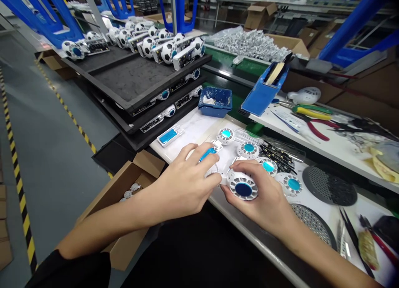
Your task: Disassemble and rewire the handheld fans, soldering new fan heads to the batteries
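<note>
My right hand [264, 200] is closed around a white round wheel-like part with a dark blue centre [243, 187], held just above the white bench top [193, 132]. My left hand [183, 180] is curled over a white and blue plastic body piece [209, 153], fingertips pinching it where it meets the wheel part. Several similar white discs with turquoise centres [248, 148] lie in a row just beyond my hands. A separate flat white piece with a blue panel [168, 136] lies to the left on the bench.
Stacked black trays [131, 78] hold finished football-patterned units [168, 51] at the back left. A blue tub [215, 102], a blue bin [262, 94], pliers [311, 113], round mesh grilles [328, 186] and an open cardboard box [124, 196] surround the bench.
</note>
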Tool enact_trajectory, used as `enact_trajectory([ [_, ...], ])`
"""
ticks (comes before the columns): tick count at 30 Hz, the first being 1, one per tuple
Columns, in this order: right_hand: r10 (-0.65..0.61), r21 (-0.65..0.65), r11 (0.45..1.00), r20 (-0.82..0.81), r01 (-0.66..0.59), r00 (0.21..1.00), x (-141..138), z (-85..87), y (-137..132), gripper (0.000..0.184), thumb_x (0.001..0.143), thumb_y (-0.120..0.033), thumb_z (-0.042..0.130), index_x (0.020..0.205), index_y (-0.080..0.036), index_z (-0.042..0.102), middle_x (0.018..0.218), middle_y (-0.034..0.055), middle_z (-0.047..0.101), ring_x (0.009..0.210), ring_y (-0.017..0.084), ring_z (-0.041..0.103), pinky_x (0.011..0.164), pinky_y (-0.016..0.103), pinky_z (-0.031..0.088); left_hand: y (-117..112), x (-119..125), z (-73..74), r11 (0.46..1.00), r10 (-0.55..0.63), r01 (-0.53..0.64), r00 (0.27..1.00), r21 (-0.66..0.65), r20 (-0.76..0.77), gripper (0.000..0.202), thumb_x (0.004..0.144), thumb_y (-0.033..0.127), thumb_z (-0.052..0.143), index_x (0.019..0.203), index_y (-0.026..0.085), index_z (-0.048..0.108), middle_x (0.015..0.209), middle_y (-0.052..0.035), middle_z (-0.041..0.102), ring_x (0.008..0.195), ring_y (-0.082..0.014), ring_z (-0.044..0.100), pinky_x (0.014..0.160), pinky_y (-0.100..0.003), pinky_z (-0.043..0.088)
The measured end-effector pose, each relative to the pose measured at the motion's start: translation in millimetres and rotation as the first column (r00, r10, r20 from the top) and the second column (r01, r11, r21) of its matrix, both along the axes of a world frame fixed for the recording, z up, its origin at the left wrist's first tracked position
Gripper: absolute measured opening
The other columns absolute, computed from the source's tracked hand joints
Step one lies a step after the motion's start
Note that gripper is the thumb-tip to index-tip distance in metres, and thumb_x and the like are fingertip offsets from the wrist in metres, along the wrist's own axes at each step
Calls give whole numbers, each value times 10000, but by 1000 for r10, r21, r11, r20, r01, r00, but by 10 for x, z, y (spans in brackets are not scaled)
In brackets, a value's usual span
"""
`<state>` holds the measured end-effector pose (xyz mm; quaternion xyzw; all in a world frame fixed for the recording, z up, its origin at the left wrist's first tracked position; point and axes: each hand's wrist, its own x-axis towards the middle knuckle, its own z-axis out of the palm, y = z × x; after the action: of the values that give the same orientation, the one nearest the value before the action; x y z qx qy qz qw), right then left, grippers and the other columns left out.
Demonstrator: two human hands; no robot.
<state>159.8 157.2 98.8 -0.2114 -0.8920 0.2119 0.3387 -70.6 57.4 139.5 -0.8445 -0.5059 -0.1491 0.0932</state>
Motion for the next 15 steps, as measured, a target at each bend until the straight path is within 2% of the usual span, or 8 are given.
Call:
enact_trajectory([
  [3, -23, 5, 1000, -15, 23, 1000, -4, -2, 7, 424, 982, -251, 797, 1315, -254, 534, 1223, 79, 673, 1170, 271, 686, 979, 416, 596, 6, -13, -6, 1000, -20, 20, 997, -1, -74, 123, 992, 139, 550, 974, 171, 667, 1130, -142, 707, 1187, -369, 633, 1039, -538, 438],
  [5, -58, -12, 998, -17, 58, 998, 15, 12, 20, 427, 978, -280, 810, 1309, -262, 541, 1214, 76, 673, 1151, 276, 691, 976, 429, 599, -25, 6, -76, 999, -38, 40, 997, 19, -64, 131, 982, 120, 536, 945, 178, 648, 999, -103, 683, 1001, -301, 629, 968, -494, 438],
  [7, -80, -40, 996, -6, 80, 997, 43, 28, 32, 434, 971, -309, 819, 1309, -269, 548, 1214, 66, 675, 1138, 270, 699, 974, 426, 599, -64, 18, -166, 997, -73, 74, 997, 39, -25, 147, 976, 102, 525, 919, 181, 636, 924, -82, 658, 897, -263, 589, 910, -457, 434],
  [11, -84, -146, 985, 36, 88, 996, 72, 48, 41, 419, 955, -350, 829, 1284, -290, 576, 1218, 28, 689, 1142, 246, 711, 981, 403, 585, -90, -43, -318, 994, -102, 105, 976, -4, 194, 171, 1011, 112, 508, 910, 173, 631, 874, -69, 634, 868, -240, 565, 857, -423, 427],
  [15, -98, -245, 963, 79, 115, 992, 16, 59, 51, 420, 934, -403, 839, 1265, -301, 601, 1220, 5, 702, 1123, 235, 718, 975, 396, 570, -66, -160, -383, 979, -81, 154, 894, -131, 441, 167, 1062, 165, 497, 992, 173, 648, 883, -58, 643, 891, -228, 583, 853, -407, 425],
])
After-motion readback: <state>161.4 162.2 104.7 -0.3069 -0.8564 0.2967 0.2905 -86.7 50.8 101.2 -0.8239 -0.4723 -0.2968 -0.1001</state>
